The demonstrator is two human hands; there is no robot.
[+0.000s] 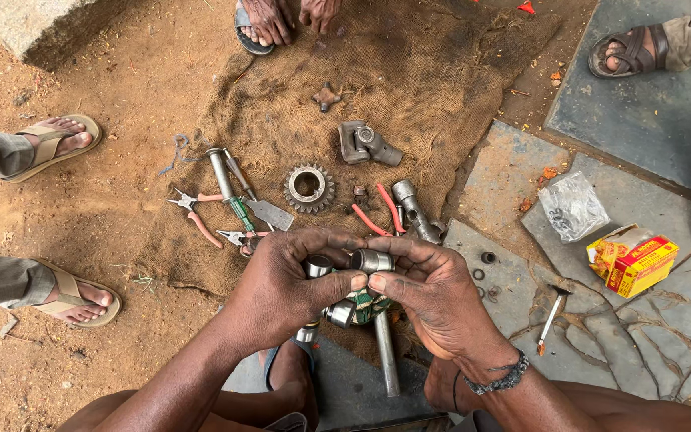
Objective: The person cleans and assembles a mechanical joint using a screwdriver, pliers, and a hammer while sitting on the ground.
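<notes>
Both hands meet over the near edge of the burlap sack point(441, 96). The left hand point(285, 284) grips a cross-shaped joint point(337, 308), and the right hand point(433, 292) pinches a bearing cap point(372, 260) at one arm, seemingly not yet seated. Yokes point(365, 144) and a gear point(309, 187) lie unassembled mid-sack.

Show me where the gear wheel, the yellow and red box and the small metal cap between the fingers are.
gear wheel point(309, 187), head view, on its toothed rim.
yellow and red box point(641, 266), head view, on its top face.
metal cap point(373, 261), head view, on its shiny side.
</notes>
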